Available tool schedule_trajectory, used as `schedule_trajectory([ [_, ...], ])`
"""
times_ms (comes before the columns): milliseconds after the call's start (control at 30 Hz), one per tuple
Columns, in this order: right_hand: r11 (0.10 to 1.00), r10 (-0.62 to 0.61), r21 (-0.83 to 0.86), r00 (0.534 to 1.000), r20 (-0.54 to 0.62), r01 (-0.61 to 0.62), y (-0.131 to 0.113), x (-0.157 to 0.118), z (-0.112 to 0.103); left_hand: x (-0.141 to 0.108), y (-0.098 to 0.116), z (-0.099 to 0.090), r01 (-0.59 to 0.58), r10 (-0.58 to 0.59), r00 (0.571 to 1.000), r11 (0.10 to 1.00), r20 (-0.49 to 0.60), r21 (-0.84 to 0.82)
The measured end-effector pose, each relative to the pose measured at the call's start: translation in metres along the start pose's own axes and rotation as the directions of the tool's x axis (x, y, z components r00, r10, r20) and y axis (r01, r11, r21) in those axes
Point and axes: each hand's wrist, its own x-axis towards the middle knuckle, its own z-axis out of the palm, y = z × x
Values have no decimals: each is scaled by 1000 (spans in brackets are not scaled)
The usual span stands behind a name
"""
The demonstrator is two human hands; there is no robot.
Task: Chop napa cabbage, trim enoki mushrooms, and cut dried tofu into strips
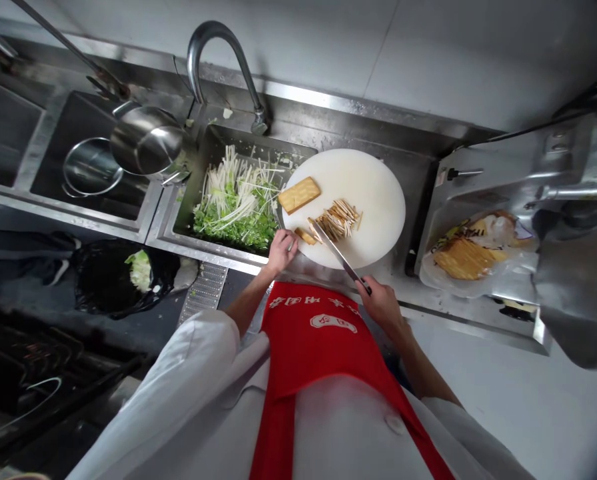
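Observation:
My right hand [382, 305] is closed around the dark handle of a kitchen knife [336, 250]. Its blade slants up to the left across a round white cutting board [378, 180], the tip beside a heap of thin brown-edged strips of pressed tofu [341, 217]. At the board's lower left edge, my left hand [282, 252] has its fingers curled at the end of a small cut piece of pressed tofu [305, 235]; the exact contact is hard to see. Above it lies a larger golden-brown block of pressed tofu [299, 195].
Left of the board, a sink [183, 217] holds pale stalks and leafy greens [238, 200] beneath a curved faucet [218, 30]. Steel pots [151, 143] stand further left. A clear tub [428, 267] with bagged brown slabs is at right. A black-lined bin [98, 280] sits lower left.

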Motion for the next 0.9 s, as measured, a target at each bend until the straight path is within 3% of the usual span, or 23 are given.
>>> schedule_trajectory([
  [133, 995, -37, -93, 997, 68, 43, -11, 13, 2, -17, 12, 21, 141, -147, 980, 989, -137, -47],
  [367, 966, -54, -244, 990, 127, 84, -27, 30, 13, -14, 18, 46, 209, -207, 977, 976, -41, 55],
  [733, 960, -54, -263, 989, 140, 90, -30, 34, 19, -13, -3, 25, 24, -22, 996, 999, 84, -24],
  [900, 959, -51, -271, 989, 137, 87, -29, 36, 18, -10, -12, 24, 25, -22, 994, 999, 103, -29],
])
